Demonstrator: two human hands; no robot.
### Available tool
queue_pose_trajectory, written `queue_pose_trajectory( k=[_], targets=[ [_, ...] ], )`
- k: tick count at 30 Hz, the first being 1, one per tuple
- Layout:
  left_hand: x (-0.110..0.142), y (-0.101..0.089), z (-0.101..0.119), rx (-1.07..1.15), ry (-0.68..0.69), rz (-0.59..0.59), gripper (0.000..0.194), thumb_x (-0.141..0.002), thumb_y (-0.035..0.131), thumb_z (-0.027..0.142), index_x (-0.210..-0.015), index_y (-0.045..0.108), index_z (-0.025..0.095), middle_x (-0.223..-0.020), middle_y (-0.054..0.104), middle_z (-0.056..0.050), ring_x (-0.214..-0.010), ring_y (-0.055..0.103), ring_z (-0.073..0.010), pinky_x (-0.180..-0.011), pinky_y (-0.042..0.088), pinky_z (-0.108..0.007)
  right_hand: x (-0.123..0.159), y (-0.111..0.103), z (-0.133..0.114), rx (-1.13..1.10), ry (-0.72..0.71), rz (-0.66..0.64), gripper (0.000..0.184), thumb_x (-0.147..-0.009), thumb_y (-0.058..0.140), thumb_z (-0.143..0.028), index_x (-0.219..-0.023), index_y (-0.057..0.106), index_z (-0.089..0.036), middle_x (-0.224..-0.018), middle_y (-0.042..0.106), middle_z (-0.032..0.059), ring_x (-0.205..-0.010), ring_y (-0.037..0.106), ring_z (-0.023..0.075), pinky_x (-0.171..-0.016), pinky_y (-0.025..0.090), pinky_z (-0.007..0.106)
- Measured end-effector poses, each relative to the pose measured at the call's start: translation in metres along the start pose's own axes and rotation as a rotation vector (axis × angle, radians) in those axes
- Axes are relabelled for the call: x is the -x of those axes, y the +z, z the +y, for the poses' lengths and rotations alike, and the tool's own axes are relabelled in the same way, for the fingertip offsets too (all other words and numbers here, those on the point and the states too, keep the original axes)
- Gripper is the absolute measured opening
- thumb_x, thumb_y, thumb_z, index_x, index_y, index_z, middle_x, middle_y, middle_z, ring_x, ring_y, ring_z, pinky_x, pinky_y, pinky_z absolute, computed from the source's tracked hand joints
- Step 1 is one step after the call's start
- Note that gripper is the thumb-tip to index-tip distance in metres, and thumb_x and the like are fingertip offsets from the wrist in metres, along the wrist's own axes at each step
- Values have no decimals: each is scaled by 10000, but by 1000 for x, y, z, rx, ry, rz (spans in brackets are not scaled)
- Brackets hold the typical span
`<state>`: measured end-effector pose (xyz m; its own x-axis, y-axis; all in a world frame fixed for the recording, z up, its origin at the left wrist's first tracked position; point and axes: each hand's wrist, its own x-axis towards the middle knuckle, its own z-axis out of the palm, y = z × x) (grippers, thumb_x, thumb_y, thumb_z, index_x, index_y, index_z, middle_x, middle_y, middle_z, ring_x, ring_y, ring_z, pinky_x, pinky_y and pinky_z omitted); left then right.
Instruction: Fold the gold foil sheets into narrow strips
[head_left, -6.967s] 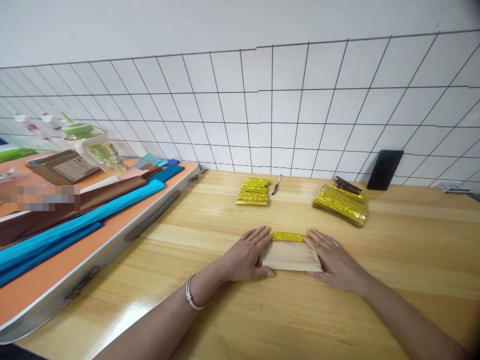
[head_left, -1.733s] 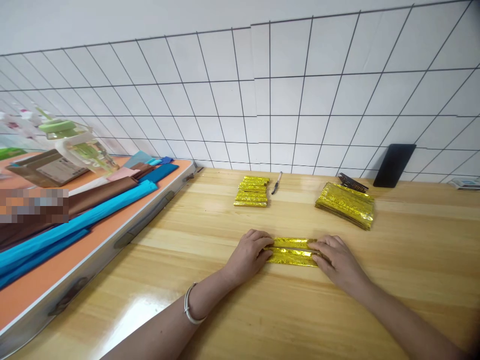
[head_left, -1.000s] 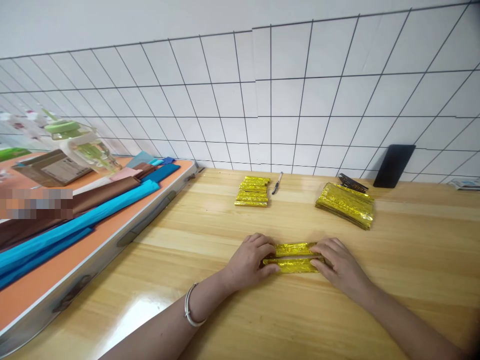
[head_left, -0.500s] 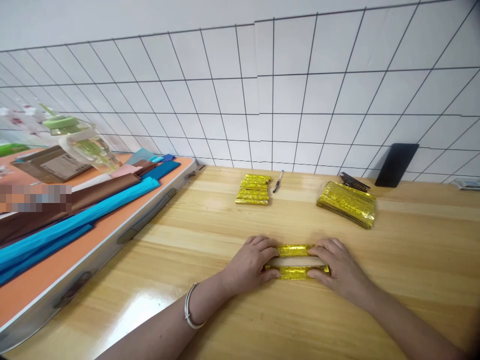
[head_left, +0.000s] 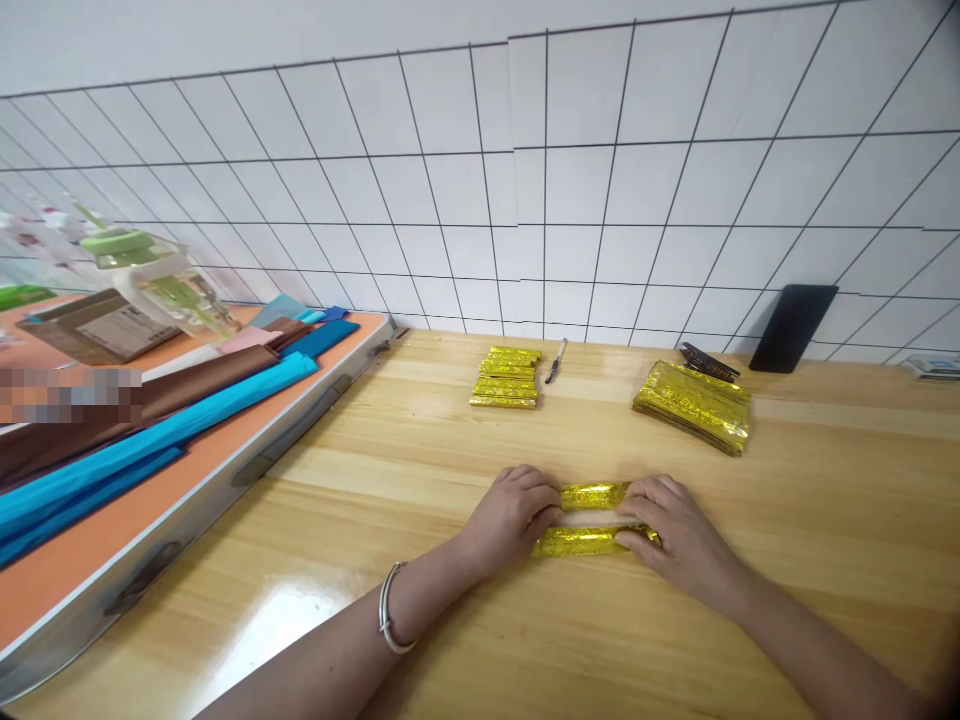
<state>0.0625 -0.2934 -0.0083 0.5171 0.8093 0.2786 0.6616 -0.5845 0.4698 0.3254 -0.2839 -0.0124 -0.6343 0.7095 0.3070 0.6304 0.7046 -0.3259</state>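
A piece of shiny gold foil paper [head_left: 579, 541] lies on the wooden table in front of me, a gold band along its near and far sides and a pale strip between them. My left hand [head_left: 514, 515] curls over its left end, fingertips at the far band; its thumb is mostly hidden. At the right end, my right hand [head_left: 671, 530] pinches the paper, thumb on the near band and fingers on the far one. The near band's right end curls up a little by that thumb.
Farther back lie narrow folded gold strips [head_left: 505, 378], a pen [head_left: 556, 362], a stack of gold foil sheets [head_left: 694, 405] and a black clip [head_left: 709, 363]. A dark phone-like slab [head_left: 793, 328] leans on the wall. Left, an orange-topped surface [head_left: 225, 425] holds coloured rolls, a box and a bottle.
My left thumb has come off the near band and drawn in toward the fingers at the far band. The right hand has barely moved.
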Motion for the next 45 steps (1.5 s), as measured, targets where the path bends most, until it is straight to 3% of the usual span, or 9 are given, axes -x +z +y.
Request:
queue_pose_trajectory(
  k=[7,14,18,28,32,38,45],
  targets=[
    [-3,-4,5,-180,20,-21,154,-876,493,300,-899,610,203,-909,622,-47,-898,524,-194,-816,375,-342,0,1,1,-18,-16,-8,128,-827,564,-276,-943,598,-233,-948,599,67,-923,514,226,-790,424,391],
    [-5,-5,16,-410,150,-146,139,-887,433,183,-864,568,160,-857,590,-86,-824,515,-207,-746,382,-342,0,-1,-1,-19,-15,-23,97,-843,543,-273,-900,616,-244,-873,605,47,-860,525,205,-754,421,360],
    [-8,-4,19,-432,119,-147,121,-870,448,169,-830,562,166,-823,585,-80,-791,510,-208,-707,389,-335,0,-2,-1,-9,-16,-7,108,-849,537,-287,-882,633,-249,-820,605,43,-836,529,199,-739,414,350],
    [-11,-7,13,-199,-56,24,138,-883,429,174,-858,564,187,-865,618,-46,-853,552,-179,-772,423,-312,2,-8,-4,-27,-55,-64,283,-771,618,-434,-981,611,-244,-896,600,54,-872,510,212,-769,407,373],
    [-8,-7,11,-105,-93,65,116,-875,424,158,-883,536,187,-935,623,-53,-901,562,-182,-803,440,-317,4,-9,-5,-34,-135,-56,92,-838,544,-297,-854,612,-238,-859,598,41,-844,519,190,-785,406,372],
    [-3,-8,8,71,-115,98,116,-867,423,156,-922,517,195,-1092,595,-59,-962,564,-173,-823,458,-299,7,-7,-4,18,-181,-33,148,-850,479,-155,-895,600,-227,-862,598,47,-854,521,192,-767,418,366],
    [-2,-12,13,276,-251,121,151,-886,418,228,-958,547,197,-922,633,-33,-819,583,-141,-757,451,-258,8,0,3,-29,-197,90,178,-814,509,-104,-924,596,-214,-850,616,47,-810,524,181,-728,435,346]
  ],
)
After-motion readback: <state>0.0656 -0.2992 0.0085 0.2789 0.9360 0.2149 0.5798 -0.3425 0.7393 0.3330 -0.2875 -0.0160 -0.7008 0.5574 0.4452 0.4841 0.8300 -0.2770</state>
